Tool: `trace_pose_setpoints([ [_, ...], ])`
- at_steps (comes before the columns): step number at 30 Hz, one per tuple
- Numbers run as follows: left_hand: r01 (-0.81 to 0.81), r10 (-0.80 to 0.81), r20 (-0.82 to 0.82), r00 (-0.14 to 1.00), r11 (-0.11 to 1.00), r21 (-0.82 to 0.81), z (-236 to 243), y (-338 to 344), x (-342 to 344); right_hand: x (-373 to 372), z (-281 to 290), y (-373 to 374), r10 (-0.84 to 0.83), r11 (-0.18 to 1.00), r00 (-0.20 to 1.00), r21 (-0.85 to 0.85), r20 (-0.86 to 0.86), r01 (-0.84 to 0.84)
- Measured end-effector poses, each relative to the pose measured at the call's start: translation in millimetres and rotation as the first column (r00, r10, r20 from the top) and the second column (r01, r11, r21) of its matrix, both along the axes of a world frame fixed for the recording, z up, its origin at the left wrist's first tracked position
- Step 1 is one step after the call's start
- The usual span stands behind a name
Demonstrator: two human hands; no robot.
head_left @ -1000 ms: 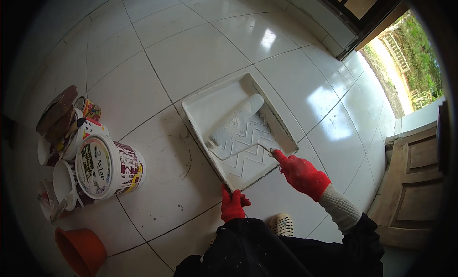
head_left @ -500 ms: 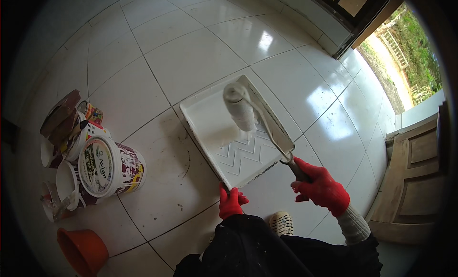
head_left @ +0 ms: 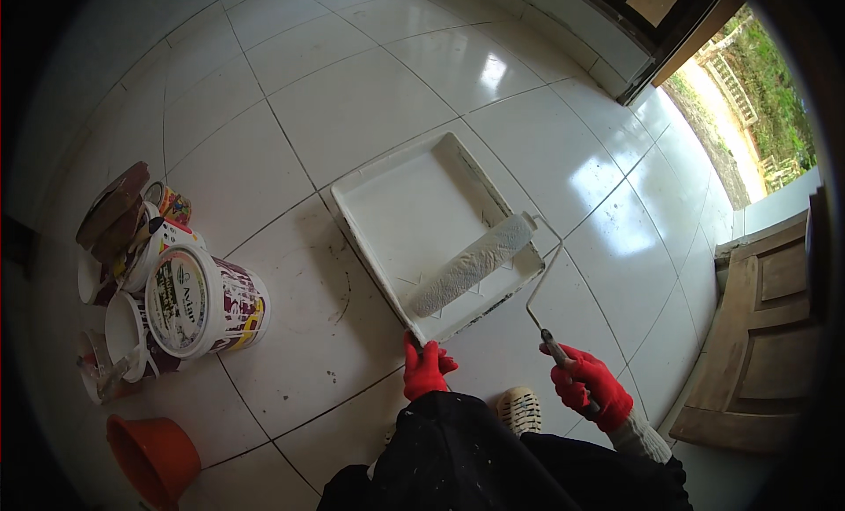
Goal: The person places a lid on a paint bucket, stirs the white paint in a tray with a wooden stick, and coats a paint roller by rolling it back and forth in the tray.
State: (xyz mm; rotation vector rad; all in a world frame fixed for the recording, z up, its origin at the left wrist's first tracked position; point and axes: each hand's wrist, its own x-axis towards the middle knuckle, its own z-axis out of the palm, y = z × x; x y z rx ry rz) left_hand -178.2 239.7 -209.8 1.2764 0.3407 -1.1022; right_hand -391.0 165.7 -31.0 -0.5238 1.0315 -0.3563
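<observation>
A white paint tray (head_left: 400,203) rests on the tiled floor in front of me, with white paint inside. My left hand (head_left: 426,372), in a red glove, grips the tray's near corner. In its own red glove, my right hand (head_left: 591,386) is closed round the handle of a paint roller. The roller's white sleeve (head_left: 475,264) lies slantwise over the near, ridged part of the tray, covering most of the zigzag pattern. From the sleeve's right end the bent wire frame (head_left: 547,278) runs outside the tray's right side to the handle.
Several paint buckets (head_left: 242,304) cluster on the floor to the left, some tipped on their sides. An orange bowl (head_left: 157,463) lies tilted at the lower left. A wooden door panel (head_left: 753,335) stands at right, beside an open doorway (head_left: 739,106). My shoe (head_left: 519,410) shows below the tray.
The roller has come down and toward me, from above the tray's middle to its ridged near end, and turned crosswise. My right hand moved slightly nearer. My left hand stayed on the corner.
</observation>
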Motion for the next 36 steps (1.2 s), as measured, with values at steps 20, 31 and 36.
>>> trace_pose_setpoints([
  [20, 0.122, -0.125, 0.031, 0.992, 0.988, 0.093, 10.4, -4.3, 10.4, 63.6, -15.1, -46.9, 0.428, 0.818, 0.657, -0.044, -0.621, -0.574],
  [31, 0.173, -0.177, 0.023, 0.984, 0.978, 0.113, 7.1, -3.9, 13.0, 112.4, -48.0, -85.7, 0.368, 0.822, 0.748, -0.182, -0.553, -0.54],
  [36, 0.191, -0.191, -0.014, 0.982, 0.973, 0.132, 11.9, -4.7, 13.9, 127.4, -59.7, -92.5, 0.351, 0.834, 0.77, -0.195, -0.534, -0.516],
])
